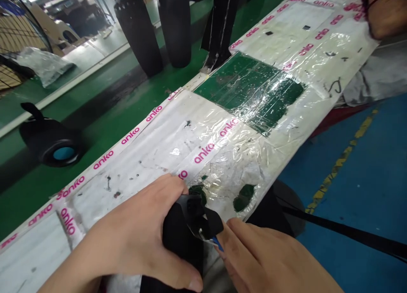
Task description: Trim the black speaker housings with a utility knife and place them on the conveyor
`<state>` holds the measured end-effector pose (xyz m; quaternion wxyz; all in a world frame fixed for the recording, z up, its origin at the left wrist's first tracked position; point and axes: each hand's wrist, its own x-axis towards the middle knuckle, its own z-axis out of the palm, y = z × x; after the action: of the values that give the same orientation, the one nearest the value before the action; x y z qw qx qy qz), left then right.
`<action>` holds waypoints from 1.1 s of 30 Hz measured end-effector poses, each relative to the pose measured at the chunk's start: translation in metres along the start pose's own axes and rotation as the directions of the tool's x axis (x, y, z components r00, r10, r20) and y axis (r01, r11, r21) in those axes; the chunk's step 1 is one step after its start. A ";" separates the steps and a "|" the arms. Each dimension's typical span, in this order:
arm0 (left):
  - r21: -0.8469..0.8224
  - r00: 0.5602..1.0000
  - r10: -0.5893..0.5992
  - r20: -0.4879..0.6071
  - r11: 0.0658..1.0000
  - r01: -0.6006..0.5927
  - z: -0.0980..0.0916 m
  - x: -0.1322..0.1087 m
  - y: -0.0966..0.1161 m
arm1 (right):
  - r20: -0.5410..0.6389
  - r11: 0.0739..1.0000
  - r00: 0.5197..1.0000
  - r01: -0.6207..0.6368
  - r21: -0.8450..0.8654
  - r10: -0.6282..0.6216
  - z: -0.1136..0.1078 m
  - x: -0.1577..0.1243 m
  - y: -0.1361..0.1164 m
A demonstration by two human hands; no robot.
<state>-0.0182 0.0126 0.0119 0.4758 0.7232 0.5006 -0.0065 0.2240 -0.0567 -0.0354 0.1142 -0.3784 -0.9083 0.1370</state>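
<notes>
My left hand [136, 229] is wrapped round a black cylinder [182, 238] that looks like a portable speaker, its end cap [190, 208] facing up and away from me. Beside that end, a black flap [213, 223] sticks out toward my right hand [263, 255]. The right fingers are pinched round a small tool with a blue part [218, 243] and a thin metal tip, which meets the flap's edge. Most of the tool is hidden by the fingers, so its kind is unclear. The cylinder's lower part runs out of view at the bottom.
A taped white work surface [143, 144] printed "anko" has a green patch [251, 93]. Beyond it, a green belt [104, 119] carries a similar black speaker [51, 136] with a blue end and several standing black cylinders [174, 30]. Another person's hand [386, 13] is top right.
</notes>
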 end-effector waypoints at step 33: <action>-0.135 0.943 0.290 -0.165 0.940 -0.313 0.004 -0.006 -0.030 | -0.068 0.987 0.997 0.054 0.150 -0.044 -0.004 0.007 0.021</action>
<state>-0.0416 0.0065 -0.0080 0.4902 0.7498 0.4154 0.1581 0.2342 -0.0363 -0.0376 0.1753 -0.3503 -0.9001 0.1907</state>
